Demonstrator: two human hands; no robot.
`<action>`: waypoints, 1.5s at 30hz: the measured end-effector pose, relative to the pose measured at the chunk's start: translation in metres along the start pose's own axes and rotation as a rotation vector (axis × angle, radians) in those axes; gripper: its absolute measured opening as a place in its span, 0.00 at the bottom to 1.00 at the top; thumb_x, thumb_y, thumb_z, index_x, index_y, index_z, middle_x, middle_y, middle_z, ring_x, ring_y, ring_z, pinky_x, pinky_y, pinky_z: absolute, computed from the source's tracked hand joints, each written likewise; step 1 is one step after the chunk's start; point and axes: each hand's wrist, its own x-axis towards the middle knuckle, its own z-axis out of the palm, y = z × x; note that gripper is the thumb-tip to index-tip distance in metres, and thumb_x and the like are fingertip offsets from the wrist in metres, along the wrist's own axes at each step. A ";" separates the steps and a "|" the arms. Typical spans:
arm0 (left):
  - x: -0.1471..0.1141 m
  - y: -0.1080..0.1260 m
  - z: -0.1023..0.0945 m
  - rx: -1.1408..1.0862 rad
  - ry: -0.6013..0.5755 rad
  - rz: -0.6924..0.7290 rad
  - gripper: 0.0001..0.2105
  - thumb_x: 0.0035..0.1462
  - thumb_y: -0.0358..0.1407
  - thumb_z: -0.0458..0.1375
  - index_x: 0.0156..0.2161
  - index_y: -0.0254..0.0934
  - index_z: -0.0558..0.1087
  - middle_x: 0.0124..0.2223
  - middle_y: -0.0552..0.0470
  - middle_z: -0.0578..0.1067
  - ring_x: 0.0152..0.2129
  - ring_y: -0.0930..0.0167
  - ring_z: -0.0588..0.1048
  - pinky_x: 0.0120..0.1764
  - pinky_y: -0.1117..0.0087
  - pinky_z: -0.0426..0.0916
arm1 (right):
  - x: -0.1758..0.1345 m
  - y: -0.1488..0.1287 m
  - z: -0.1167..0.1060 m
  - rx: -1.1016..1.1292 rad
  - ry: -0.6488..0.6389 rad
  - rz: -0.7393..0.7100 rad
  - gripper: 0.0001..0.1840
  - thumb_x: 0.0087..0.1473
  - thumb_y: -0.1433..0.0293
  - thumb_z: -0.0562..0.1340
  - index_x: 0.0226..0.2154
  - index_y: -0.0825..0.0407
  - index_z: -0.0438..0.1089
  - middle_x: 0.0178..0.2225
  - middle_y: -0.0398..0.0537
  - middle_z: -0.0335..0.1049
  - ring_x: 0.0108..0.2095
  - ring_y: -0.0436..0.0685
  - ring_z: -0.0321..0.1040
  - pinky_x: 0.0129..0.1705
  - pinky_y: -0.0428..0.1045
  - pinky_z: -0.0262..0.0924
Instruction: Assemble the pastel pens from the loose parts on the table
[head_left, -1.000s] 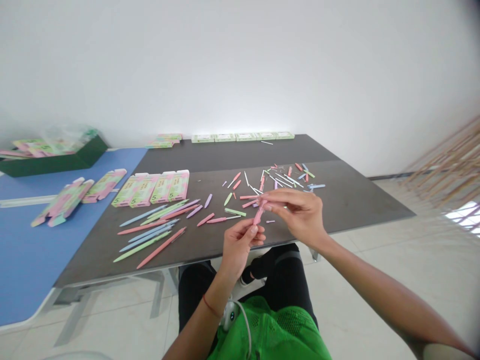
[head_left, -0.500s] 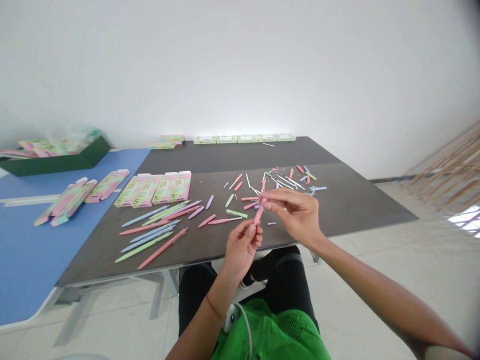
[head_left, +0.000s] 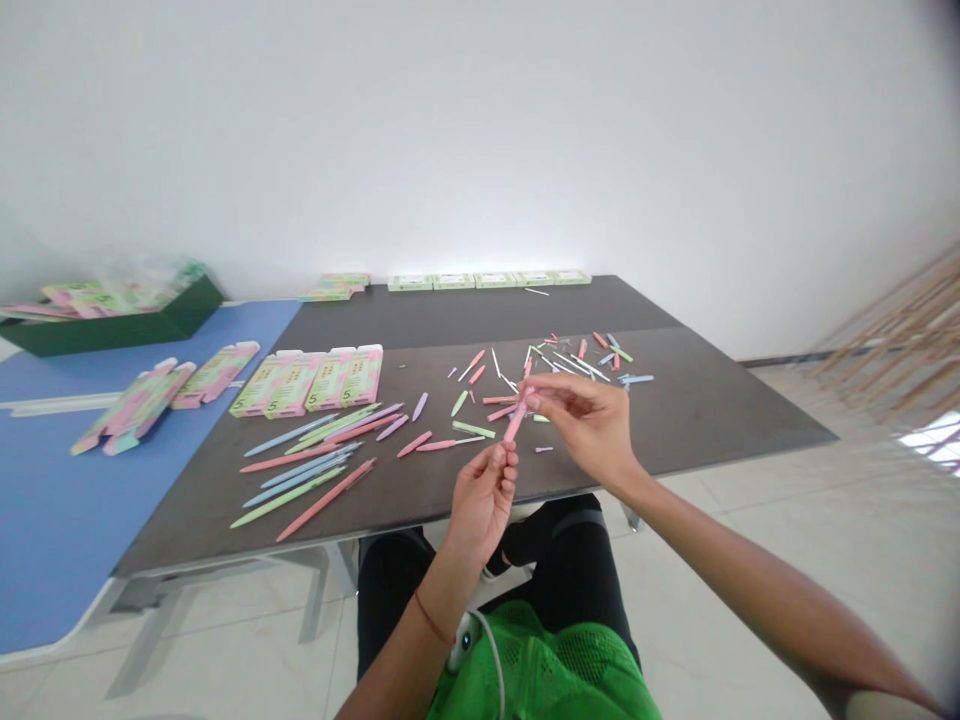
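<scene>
A pink pen barrel (head_left: pixel 515 424) is held slantwise above the table's front edge. My left hand (head_left: pixel 482 493) pinches its lower end, and my right hand (head_left: pixel 589 415) has thumb and fingers closed around its upper end. Whatever small part may sit under the right fingertips is hidden. Behind the hands lie loose pen parts: a light green barrel (head_left: pixel 474 429), a pink grip with a refill (head_left: pixel 448 443), white refills (head_left: pixel 591 369) and a blue barrel (head_left: pixel 637 379). A tiny purple piece (head_left: pixel 544 449) rests below my right hand.
Whole pens in several colours, among them a red pen (head_left: pixel 326 499), lie on the dark table (head_left: pixel 712 410) at left. Behind them are pink-green cartons (head_left: pixel 322 380). More boxes (head_left: pixel 474 281) line the wall. A dark green tray (head_left: pixel 161 322) stands on the blue table (head_left: pixel 45 540).
Both hands have shifted very slightly left with the pink barrel still between them. The parts on the table look unmoved.
</scene>
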 end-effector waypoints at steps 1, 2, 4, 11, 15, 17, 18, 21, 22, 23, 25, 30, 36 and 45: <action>0.000 0.000 0.000 0.007 0.007 0.016 0.12 0.52 0.33 0.76 0.38 0.29 0.81 0.32 0.53 0.77 0.23 0.84 0.74 0.28 0.87 0.72 | 0.001 0.000 -0.001 0.029 0.027 0.034 0.08 0.56 0.69 0.74 0.40 0.46 0.85 0.39 0.47 0.85 0.38 0.58 0.83 0.42 0.54 0.81; 0.000 0.001 0.000 0.015 0.011 0.034 0.14 0.50 0.34 0.77 0.38 0.28 0.81 0.31 0.53 0.78 0.23 0.83 0.74 0.28 0.86 0.72 | 0.002 0.001 -0.002 0.062 0.046 0.067 0.08 0.55 0.68 0.74 0.40 0.46 0.85 0.39 0.47 0.85 0.38 0.58 0.83 0.42 0.54 0.81; 0.000 0.002 -0.001 0.032 0.018 0.069 0.16 0.47 0.36 0.79 0.37 0.28 0.82 0.31 0.53 0.78 0.24 0.82 0.74 0.28 0.85 0.72 | 0.005 0.003 -0.005 0.121 0.057 0.125 0.09 0.53 0.66 0.76 0.39 0.47 0.85 0.38 0.48 0.85 0.37 0.59 0.83 0.43 0.55 0.80; -0.007 0.008 -0.002 0.124 0.036 0.185 0.17 0.47 0.39 0.79 0.38 0.30 0.83 0.30 0.53 0.79 0.25 0.80 0.76 0.30 0.82 0.72 | 0.007 0.010 -0.012 0.251 0.014 0.298 0.16 0.46 0.63 0.80 0.39 0.48 0.84 0.37 0.48 0.85 0.37 0.59 0.83 0.43 0.54 0.79; -0.014 0.013 0.001 0.373 0.032 0.349 0.15 0.55 0.42 0.74 0.41 0.32 0.83 0.31 0.51 0.81 0.25 0.76 0.78 0.28 0.79 0.73 | 0.002 0.002 -0.011 0.320 -0.070 0.298 0.16 0.48 0.63 0.79 0.40 0.47 0.83 0.38 0.48 0.85 0.37 0.58 0.82 0.46 0.56 0.78; -0.017 0.017 0.004 0.478 0.027 0.421 0.14 0.57 0.43 0.72 0.41 0.34 0.83 0.31 0.51 0.81 0.24 0.75 0.78 0.28 0.78 0.74 | 0.000 -0.002 -0.010 0.332 -0.105 0.275 0.16 0.49 0.63 0.79 0.40 0.47 0.82 0.38 0.47 0.85 0.33 0.56 0.80 0.44 0.56 0.78; -0.019 0.019 0.006 0.514 0.025 0.448 0.13 0.58 0.42 0.72 0.42 0.34 0.83 0.31 0.51 0.82 0.24 0.75 0.79 0.29 0.77 0.75 | -0.002 -0.004 -0.010 0.332 -0.116 0.263 0.15 0.49 0.63 0.79 0.40 0.47 0.82 0.38 0.47 0.85 0.31 0.55 0.79 0.43 0.56 0.78; -0.025 0.025 0.013 0.582 0.019 0.504 0.11 0.59 0.41 0.71 0.42 0.34 0.83 0.31 0.50 0.82 0.24 0.74 0.80 0.29 0.76 0.76 | -0.004 -0.008 -0.010 0.317 -0.133 0.229 0.13 0.51 0.65 0.78 0.40 0.48 0.82 0.37 0.46 0.85 0.28 0.53 0.77 0.36 0.52 0.76; -0.027 0.027 0.016 0.591 0.016 0.515 0.10 0.59 0.40 0.71 0.41 0.35 0.83 0.31 0.50 0.83 0.24 0.74 0.80 0.29 0.76 0.77 | -0.005 -0.009 -0.011 0.303 -0.138 0.218 0.13 0.51 0.66 0.78 0.40 0.48 0.82 0.37 0.46 0.84 0.29 0.53 0.77 0.35 0.51 0.74; -0.029 0.028 0.019 0.595 0.012 0.523 0.10 0.59 0.40 0.71 0.41 0.35 0.83 0.31 0.50 0.83 0.24 0.74 0.80 0.29 0.76 0.77 | -0.005 -0.010 -0.011 0.283 -0.142 0.205 0.12 0.52 0.66 0.78 0.40 0.48 0.81 0.36 0.47 0.84 0.31 0.54 0.77 0.35 0.50 0.73; -0.032 0.030 0.023 0.595 0.007 0.529 0.09 0.59 0.39 0.71 0.41 0.35 0.83 0.31 0.50 0.83 0.24 0.73 0.80 0.29 0.76 0.77 | -0.007 -0.013 -0.012 0.224 -0.159 0.174 0.11 0.54 0.66 0.76 0.41 0.48 0.81 0.37 0.47 0.83 0.35 0.55 0.78 0.37 0.51 0.73; -0.034 0.032 0.027 0.616 0.035 0.547 0.08 0.59 0.38 0.71 0.40 0.35 0.84 0.31 0.50 0.84 0.23 0.72 0.81 0.30 0.75 0.78 | -0.015 -0.022 -0.008 -0.007 -0.304 0.092 0.13 0.69 0.60 0.62 0.47 0.47 0.79 0.37 0.47 0.76 0.33 0.53 0.70 0.37 0.51 0.68; -0.035 0.032 0.025 0.708 0.055 0.567 0.07 0.59 0.38 0.70 0.40 0.37 0.85 0.32 0.50 0.85 0.23 0.72 0.81 0.30 0.74 0.79 | -0.024 -0.016 -0.001 -0.098 -0.273 0.076 0.11 0.59 0.59 0.72 0.33 0.50 0.81 0.29 0.45 0.75 0.26 0.51 0.60 0.29 0.49 0.57; -0.039 0.047 0.021 0.877 -0.033 0.511 0.17 0.60 0.35 0.70 0.54 0.42 0.82 0.34 0.52 0.86 0.23 0.68 0.83 0.31 0.72 0.79 | -0.024 -0.010 -0.003 -0.022 -0.268 0.159 0.10 0.56 0.61 0.74 0.30 0.50 0.83 0.28 0.47 0.79 0.27 0.54 0.68 0.30 0.50 0.61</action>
